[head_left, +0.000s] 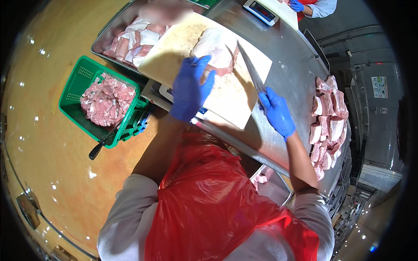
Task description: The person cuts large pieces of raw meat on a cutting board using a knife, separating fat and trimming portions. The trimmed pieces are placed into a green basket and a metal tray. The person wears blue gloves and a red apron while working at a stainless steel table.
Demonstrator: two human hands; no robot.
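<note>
Meat, 1 pale slab with pink sides, lies on the board between the left hand and the knife. Beneath it all is the steel bench, its near edge just before the person's red apron. On the bench, the white board sits askew. Left of the board, the green basket holds pink trimmings. A tray beside the board's upper left holds pale and pink chunks. More cuts are heaped at the bench's right end. Of the 2 blue-gloved hands, the left hand is at the slab's near left side, thumb and fingers spread apart; whether they touch it, I cannot tell. The right hand has its fingers wrapped round the handle of the knife, blade slanting up toward the slab's right edge. A black-handled rod lies across the basket's rim.
</note>
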